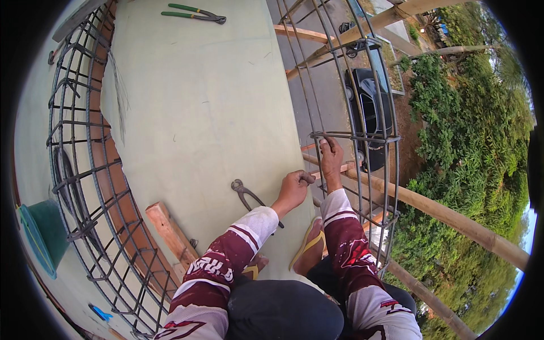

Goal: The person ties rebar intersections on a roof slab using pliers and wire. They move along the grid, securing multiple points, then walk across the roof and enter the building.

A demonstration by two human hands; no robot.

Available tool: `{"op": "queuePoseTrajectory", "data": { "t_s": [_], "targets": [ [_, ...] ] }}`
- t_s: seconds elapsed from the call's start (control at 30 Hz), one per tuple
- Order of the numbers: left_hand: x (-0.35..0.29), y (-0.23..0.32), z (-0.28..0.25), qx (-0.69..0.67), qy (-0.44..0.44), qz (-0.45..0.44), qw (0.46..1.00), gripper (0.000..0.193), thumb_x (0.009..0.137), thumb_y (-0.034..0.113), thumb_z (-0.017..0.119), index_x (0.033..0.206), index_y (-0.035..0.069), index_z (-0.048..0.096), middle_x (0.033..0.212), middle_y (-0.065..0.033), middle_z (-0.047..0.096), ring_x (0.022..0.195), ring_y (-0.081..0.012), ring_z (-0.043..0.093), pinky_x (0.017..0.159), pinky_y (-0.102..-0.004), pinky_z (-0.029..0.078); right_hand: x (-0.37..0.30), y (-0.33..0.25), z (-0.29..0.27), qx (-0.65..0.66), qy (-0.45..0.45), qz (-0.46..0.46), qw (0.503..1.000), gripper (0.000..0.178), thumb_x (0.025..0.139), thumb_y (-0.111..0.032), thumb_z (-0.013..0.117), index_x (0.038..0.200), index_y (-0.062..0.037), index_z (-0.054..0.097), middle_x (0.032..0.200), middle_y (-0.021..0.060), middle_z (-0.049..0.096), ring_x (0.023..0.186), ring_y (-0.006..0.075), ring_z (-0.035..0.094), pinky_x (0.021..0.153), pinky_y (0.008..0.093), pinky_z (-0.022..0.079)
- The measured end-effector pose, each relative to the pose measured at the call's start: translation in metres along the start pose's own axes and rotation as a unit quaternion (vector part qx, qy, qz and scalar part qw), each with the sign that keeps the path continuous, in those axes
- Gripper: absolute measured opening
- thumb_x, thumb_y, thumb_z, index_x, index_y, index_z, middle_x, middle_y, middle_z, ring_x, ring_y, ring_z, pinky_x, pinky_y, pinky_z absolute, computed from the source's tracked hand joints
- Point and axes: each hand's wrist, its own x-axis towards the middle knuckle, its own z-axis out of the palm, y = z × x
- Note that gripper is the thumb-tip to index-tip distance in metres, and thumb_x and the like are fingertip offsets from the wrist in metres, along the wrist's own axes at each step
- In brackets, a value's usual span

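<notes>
My right hand [331, 161] reaches up to a corner of the rebar cage [354, 136] on the right, its fingertips pinched together at a crossing of stirrup and bar. Whatever sits between those fingertips is too small to name. Just left of it, my left hand [293, 190] is held over the board's edge, its fingers curled closed; anything inside them is hidden. Below that hand, dark pincers [240, 188] lie on the pale board [198, 113], partly covered by my left forearm. A second pair of pincers, green-handled [195, 14], rests at the board's far end.
Along the left runs another rebar cage [85, 170], beside a wooden block [167, 229] and a green bucket [45, 235]. Bamboo poles [447, 218] cross on the right. Past the board's right edge there is a drop to the ground, where a black car [371, 116] stands near trees.
</notes>
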Motion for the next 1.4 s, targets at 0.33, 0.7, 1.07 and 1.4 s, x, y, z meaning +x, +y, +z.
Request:
{"op": "queuePoseTrajectory", "data": {
  "t_s": [0.33,0.7,1.07,1.4],
  "targets": [
    [-0.006,-0.015,0.011,-0.081,-0.022,-0.012,0.996,0.018,0.093,-0.010,0.045,0.092,-0.009,0.063,0.111,-0.0208,0.068,0.111,-0.0279,0.066,0.097,-0.0364,0.056,0.014,0.026,-0.012,-0.166,0.045,0.003,0.985,0.018,0.092,-0.014,0.066,0.099,0.0021,0.071,0.074,0.0019,0.063,0.065,0.0099,0.054,0.062,0.0291,0.047],
    [-0.037,-0.016,0.034,-0.217,-0.004,-0.039,0.975,0.019,0.092,-0.009,0.046,0.089,-0.005,0.064,0.105,-0.0166,0.069,0.105,-0.0219,0.065,0.093,-0.0317,0.053,0.019,0.012,-0.002,-0.303,0.010,-0.062,0.951,0.016,0.090,-0.014,0.066,0.091,0.0016,0.072,0.077,0.0123,0.070,0.070,0.0188,0.066,0.064,0.0332,0.050],
    [-0.050,0.015,0.021,-0.286,-0.013,-0.047,0.957,0.018,0.091,-0.012,0.047,0.092,-0.002,0.062,0.123,-0.0209,0.062,0.122,-0.0269,0.059,0.104,-0.0375,0.052,0.024,-0.012,-0.001,0.088,-0.003,0.274,0.958,0.012,0.096,-0.014,0.060,0.086,-0.0081,0.062,0.072,-0.0017,0.059,0.062,0.0074,0.056,0.052,0.0207,0.045],
    [-0.040,0.039,0.043,-0.402,-0.004,-0.098,0.910,0.012,0.094,-0.008,0.052,0.089,0.000,0.060,0.118,-0.0200,0.063,0.115,-0.0264,0.062,0.104,-0.0402,0.052,0.006,-0.001,-0.001,0.056,-0.037,0.214,0.975,0.021,0.093,-0.015,0.062,0.104,0.0028,0.067,0.074,0.0025,0.058,0.058,0.0107,0.053,0.048,0.0278,0.048]
  ]
}}
